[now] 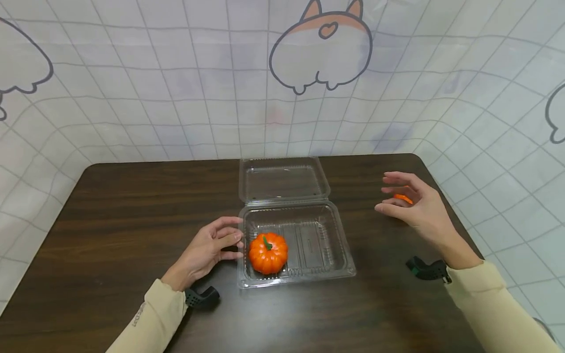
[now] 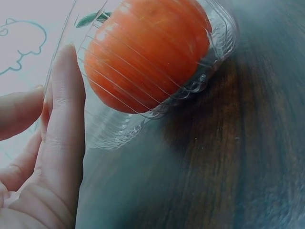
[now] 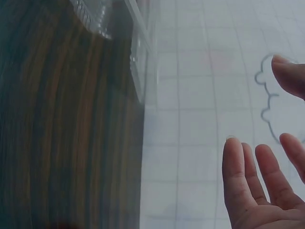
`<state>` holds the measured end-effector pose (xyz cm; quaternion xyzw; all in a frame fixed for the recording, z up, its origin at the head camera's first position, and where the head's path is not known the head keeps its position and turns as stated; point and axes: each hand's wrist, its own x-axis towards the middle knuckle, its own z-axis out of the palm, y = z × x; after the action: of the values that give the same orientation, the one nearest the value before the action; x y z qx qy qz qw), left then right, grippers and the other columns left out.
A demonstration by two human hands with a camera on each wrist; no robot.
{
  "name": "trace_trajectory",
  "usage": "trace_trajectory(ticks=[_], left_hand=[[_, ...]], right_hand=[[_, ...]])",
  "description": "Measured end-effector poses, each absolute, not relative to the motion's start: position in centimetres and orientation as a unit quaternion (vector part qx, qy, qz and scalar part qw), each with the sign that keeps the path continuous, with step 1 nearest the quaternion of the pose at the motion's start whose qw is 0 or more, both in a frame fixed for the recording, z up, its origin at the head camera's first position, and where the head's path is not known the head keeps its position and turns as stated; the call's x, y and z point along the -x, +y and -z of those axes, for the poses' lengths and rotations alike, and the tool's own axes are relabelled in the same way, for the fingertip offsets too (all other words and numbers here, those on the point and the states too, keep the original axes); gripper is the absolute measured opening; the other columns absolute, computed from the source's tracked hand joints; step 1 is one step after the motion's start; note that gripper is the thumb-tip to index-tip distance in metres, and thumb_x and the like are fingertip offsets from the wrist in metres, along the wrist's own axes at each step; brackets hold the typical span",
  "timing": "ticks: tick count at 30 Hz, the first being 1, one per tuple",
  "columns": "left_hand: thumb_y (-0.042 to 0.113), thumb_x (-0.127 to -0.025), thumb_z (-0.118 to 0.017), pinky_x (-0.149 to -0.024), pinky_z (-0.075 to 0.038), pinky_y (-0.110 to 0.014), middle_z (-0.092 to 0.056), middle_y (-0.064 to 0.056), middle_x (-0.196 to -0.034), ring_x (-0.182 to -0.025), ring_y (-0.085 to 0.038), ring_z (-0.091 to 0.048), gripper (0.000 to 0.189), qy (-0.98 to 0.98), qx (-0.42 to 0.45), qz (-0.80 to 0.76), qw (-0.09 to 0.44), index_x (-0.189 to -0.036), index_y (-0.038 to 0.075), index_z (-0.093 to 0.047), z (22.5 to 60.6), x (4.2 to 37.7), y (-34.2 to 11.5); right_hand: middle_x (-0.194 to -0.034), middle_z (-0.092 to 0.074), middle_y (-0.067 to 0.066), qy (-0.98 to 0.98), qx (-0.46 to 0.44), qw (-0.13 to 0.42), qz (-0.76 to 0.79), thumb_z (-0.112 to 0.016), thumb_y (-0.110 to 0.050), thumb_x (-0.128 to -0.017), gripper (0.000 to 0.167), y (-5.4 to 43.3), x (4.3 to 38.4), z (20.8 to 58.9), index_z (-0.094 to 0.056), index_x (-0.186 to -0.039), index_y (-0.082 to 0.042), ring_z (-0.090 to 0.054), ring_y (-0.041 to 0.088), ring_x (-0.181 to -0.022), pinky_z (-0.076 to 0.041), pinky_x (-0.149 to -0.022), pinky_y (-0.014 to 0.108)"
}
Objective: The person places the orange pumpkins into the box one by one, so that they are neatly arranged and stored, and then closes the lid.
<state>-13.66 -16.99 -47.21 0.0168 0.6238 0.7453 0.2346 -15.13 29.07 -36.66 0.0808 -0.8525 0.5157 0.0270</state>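
A small orange pumpkin (image 1: 268, 255) with a green stem sits in the left part of a clear plastic clamshell container (image 1: 309, 274), whose lid (image 1: 284, 179) lies folded back. My left hand (image 1: 207, 252) is at the container's left side, pinching its rim between thumb and fingers. The left wrist view shows the pumpkin (image 2: 147, 52) through the ribbed clear wall, close by the fingers. Over the table's right side, my right hand (image 1: 417, 208) has its fingers spread and curved, with nothing held. Behind those fingers an orange thing (image 1: 402, 198) shows, mostly hidden.
The dark wood table (image 1: 132, 220) has rounded far corners. White grid-patterned curtain (image 1: 176, 98) with cartoon drawings surrounds its back and sides. Each wrist wears a black strap with a mount, the left strap (image 1: 203, 297) standing just in front of the container's left corner.
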Motion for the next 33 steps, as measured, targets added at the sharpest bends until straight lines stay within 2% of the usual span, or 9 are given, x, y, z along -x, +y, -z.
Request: trace_trajectory(ticks=[6, 11, 19, 28, 33], left_hand=[[0.017, -0.1, -0.07, -0.083, -0.066, -0.032, -0.068, 0.004, -0.102, -0.09, -0.013, -0.068, 0.051, 0.627, -0.015, -0.741, 0.24, -0.145, 0.009, -0.046, 47.2, 13.3, -17.7], [0.017, -0.1, -0.069, -0.083, -0.066, -0.031, -0.069, 0.005, -0.101, -0.09, -0.013, -0.068, 0.049, 0.629, -0.013, -0.741, 0.237, -0.144, 0.01, -0.048, 47.1, 13.1, -18.3], [0.016, -0.101, -0.068, -0.083, -0.066, -0.032, -0.07, 0.005, -0.1, -0.089, -0.012, -0.069, 0.049, 0.632, -0.011, -0.739, 0.235, -0.144, 0.009, -0.047, 46.9, 12.8, -19.0], [0.015, -0.101, -0.067, -0.082, -0.066, -0.031, -0.07, 0.005, -0.1, -0.088, -0.011, -0.069, 0.048, 0.627, -0.009, -0.744, 0.231, -0.144, 0.01, -0.047, 47.1, 12.7, -19.5], [0.015, -0.101, -0.068, -0.082, -0.066, -0.031, -0.069, 0.005, -0.101, -0.089, -0.011, -0.069, 0.048, 0.628, -0.009, -0.743, 0.231, -0.144, 0.01, -0.047, 47.3, 12.6, -19.5]], right_hand=[[-0.134, -0.059, -0.017, -0.857, -0.047, 0.032, -0.512, -0.082, -0.01, -0.089, 0.066, 30.5, 15.0, 36.8, -0.053, -0.147, -0.022, -0.066, -0.007, -0.111, -0.058, -0.083, 0.01], [-0.132, -0.062, -0.011, -0.818, -0.042, 0.04, -0.572, -0.081, -0.001, -0.087, 0.066, 31.8, 15.1, 37.5, -0.055, -0.145, -0.018, -0.07, -0.001, -0.105, -0.059, -0.081, 0.012], [-0.129, -0.064, -0.018, -0.831, -0.028, 0.081, -0.549, -0.081, 0.0, -0.087, 0.062, 33.5, 15.2, 38.6, -0.057, -0.142, -0.016, -0.068, -0.006, -0.106, -0.057, -0.08, 0.008], [-0.127, -0.059, -0.025, -0.874, 0.001, 0.081, -0.48, -0.082, -0.013, -0.089, 0.062, 35.1, 15.3, 39.6, -0.056, -0.144, -0.021, -0.068, -0.009, -0.098, -0.055, -0.079, 0.005], [-0.124, -0.059, -0.028, -0.879, 0.008, 0.086, -0.469, -0.083, -0.017, -0.089, 0.062, 36.1, 15.5, 40.5, -0.056, -0.144, -0.022, -0.067, -0.008, -0.099, -0.054, -0.077, 0.005]])
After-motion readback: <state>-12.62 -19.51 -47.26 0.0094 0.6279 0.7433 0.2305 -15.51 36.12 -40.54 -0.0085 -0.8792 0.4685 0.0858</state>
